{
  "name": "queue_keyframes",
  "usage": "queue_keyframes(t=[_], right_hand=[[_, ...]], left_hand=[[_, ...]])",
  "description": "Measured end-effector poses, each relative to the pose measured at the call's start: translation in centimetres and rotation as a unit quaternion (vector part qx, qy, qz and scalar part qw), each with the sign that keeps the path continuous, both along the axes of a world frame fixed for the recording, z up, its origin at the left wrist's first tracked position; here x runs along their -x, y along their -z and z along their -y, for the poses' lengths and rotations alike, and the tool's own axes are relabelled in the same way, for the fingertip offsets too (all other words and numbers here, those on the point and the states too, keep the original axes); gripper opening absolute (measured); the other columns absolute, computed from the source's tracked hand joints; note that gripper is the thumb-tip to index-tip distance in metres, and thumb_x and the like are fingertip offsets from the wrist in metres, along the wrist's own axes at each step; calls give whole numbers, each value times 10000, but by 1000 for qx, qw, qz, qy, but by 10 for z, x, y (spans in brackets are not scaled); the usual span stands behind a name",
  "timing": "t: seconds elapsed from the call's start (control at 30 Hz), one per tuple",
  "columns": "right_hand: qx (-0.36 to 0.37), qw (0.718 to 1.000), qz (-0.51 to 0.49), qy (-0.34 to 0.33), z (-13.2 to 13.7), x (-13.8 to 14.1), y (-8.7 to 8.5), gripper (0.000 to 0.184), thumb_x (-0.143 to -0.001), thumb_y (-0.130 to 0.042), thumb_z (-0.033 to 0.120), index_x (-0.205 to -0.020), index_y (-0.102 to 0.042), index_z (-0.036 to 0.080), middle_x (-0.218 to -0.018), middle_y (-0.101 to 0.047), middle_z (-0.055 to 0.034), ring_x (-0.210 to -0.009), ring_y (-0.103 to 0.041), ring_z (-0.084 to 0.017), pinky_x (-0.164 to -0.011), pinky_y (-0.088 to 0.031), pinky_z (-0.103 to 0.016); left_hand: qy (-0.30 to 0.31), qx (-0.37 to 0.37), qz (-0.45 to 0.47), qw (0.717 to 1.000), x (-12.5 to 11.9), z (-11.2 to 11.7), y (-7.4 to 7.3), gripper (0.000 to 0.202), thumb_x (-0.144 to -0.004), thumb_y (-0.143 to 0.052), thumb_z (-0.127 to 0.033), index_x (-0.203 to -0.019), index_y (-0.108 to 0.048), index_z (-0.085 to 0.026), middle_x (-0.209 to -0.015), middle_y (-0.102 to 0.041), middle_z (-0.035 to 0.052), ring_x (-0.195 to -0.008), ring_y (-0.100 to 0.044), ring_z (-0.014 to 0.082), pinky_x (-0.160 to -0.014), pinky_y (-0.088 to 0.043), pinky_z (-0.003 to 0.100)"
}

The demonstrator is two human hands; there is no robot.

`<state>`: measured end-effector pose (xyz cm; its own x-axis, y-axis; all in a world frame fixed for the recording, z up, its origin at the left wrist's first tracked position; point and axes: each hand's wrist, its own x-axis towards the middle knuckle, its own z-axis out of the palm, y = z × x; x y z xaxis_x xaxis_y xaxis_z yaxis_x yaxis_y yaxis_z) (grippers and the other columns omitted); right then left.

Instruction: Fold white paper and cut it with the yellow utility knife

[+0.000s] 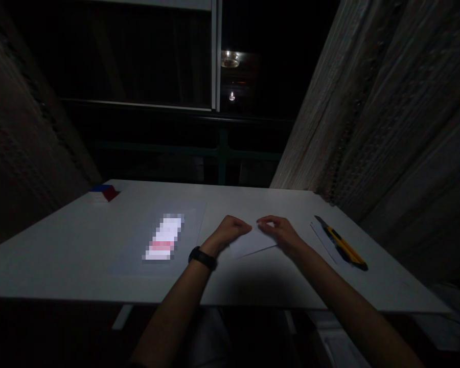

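Observation:
A small white sheet of paper [253,244] lies on the white table [80,240] in front of me. My left hand [230,231], with a dark watch on its wrist, rests on the paper's left part with its fingers curled and pinched on the paper's top edge. My right hand [279,231] lies on the right part, fingers likewise curled on the same edge. The two sets of fingertips almost meet at the paper's top. The light is dim.
A yellow and black utility knife [345,246] lies to the right beside a ruler-like strip [324,240]. A blurred bright rectangle [164,236] sits on the left, a red and blue block [104,192] at the far left corner. Curtains hang on both sides.

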<state>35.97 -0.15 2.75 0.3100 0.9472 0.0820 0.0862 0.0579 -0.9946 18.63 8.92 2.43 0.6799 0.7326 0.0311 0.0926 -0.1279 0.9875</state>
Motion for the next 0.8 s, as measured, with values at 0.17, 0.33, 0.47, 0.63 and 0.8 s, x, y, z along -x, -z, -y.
queue_keyframes(t=[0.17, 0.33, 0.47, 0.63, 0.8], right_hand=[[-19, 987, 114, 110, -9, 4, 2, 416, -555, -735, 512, -687, -712, 119, -542, -609, -34, -493, -489, -137, -469, -352, -263], [-27, 971, 204, 119, -1, -11, -11, 456, -596, -692, 544, -688, -722, 99, -548, -610, -48, -497, -482, -133, -458, -340, -253], [-18, 971, 206, 123, 5, -19, -19, 476, -590, -692, 555, -696, -728, 93, -527, -596, -46, -475, -470, -130, -449, -332, -255], [-10, 965, 235, 115, 9, -26, -32, 451, -591, -697, 542, -683, -731, 103, -527, -599, -44, -489, -490, -137, -463, -340, -258], [-4, 958, 244, 148, 13, -38, -41, 450, -561, -713, 546, -673, -735, 110, -495, -583, -37, -466, -482, -134, -442, -322, -253]], left_hand=[[16, 6, -7, 1000, 1, 1, -1, 225, -659, -686, -326, -634, -702, -104, -524, -565, -2, -511, -440, 96, -504, -327, 230], [31, 23, -3, 999, 3, 3, -5, 155, -644, -696, -252, -645, -707, -98, -578, -610, 24, -547, -489, 102, -543, -369, 234], [56, 85, 17, 995, 2, 4, -6, 117, -626, -687, -196, -665, -708, -88, -633, -652, 61, -583, -559, 124, -580, -435, 252], [58, 88, 10, 994, 1, 3, -4, 126, -626, -693, -199, -675, -706, -83, -609, -661, 66, -535, -568, 114, -550, -441, 235], [86, 86, 17, 992, 1, 3, -6, 177, -659, -681, -238, -680, -711, -64, -671, -694, 120, -562, -604, 119, -564, -453, 221]])
